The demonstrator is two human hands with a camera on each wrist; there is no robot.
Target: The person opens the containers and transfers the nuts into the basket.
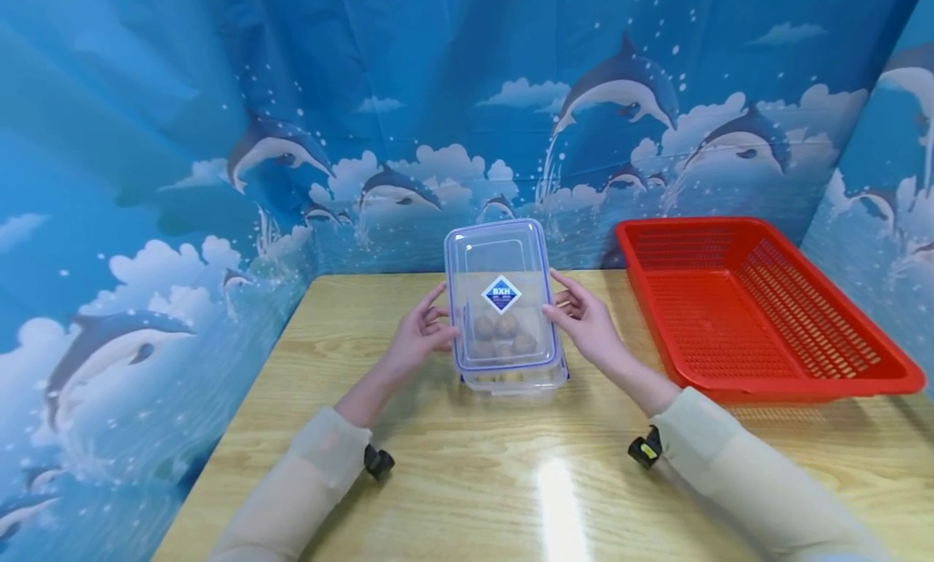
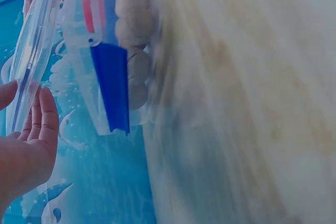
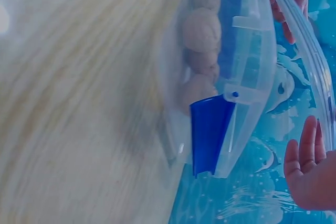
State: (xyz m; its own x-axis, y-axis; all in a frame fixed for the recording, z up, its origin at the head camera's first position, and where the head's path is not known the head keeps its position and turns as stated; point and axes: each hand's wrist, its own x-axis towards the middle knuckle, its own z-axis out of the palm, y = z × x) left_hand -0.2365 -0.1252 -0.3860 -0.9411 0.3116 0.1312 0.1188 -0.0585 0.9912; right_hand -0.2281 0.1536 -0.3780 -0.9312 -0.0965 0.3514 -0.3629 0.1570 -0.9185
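A clear lid (image 1: pixel 503 250) with a purple-blue seal line and a diamond label marked BXH is tilted over a clear plastic container (image 1: pixel 514 381). Inside the container lie several round brown walnuts (image 3: pixel 202 30), seen through the lid in the head view. My left hand (image 1: pixel 419 335) pinches the lid's left edge between thumb and fingers. On the opposite edge, my right hand (image 1: pixel 587 323) holds the lid in the same way. Blue latches (image 2: pixel 111 85) hang down unfastened at the container's sides. In both wrist views a gap shows between lid and container rim.
A red plastic basket (image 1: pixel 660 335) with slotted walls stands on the right of the wood-grain table (image 1: pixel 452 473). Behind the table hangs a blue dolphin-print curtain (image 1: pixel 438 83), which also runs along the left and right sides.
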